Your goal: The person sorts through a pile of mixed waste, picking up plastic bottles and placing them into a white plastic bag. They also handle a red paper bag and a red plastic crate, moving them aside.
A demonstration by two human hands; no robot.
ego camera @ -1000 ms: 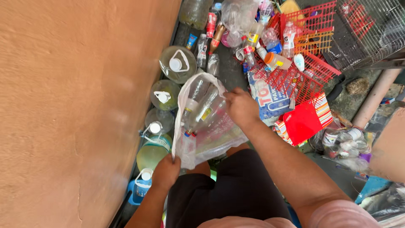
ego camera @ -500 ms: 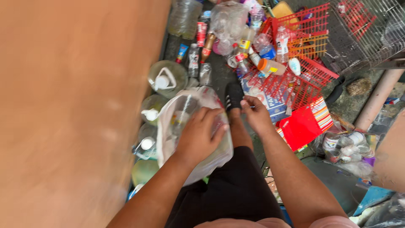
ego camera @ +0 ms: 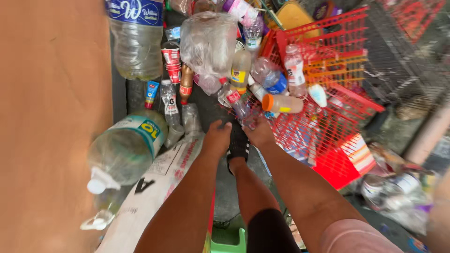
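Only 1 view shows this moment: a camera on the person's head, looking steeply down past the body toward the ground ahead. It sits close, so both forearms run up from the near edge and the hands, left (ego camera: 216,138) and right (ego camera: 260,134), land at the middle of the frame. A tan wall (ego camera: 51,117) fills the left side; a red wire basket (ego camera: 344,100) lies right and far. With 1 camera, no second view shares any ground

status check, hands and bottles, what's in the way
Left hand and right hand both reaching low, grip unclear. Small clear bottle nearest. Red basket and bottle pile crowd ahead.
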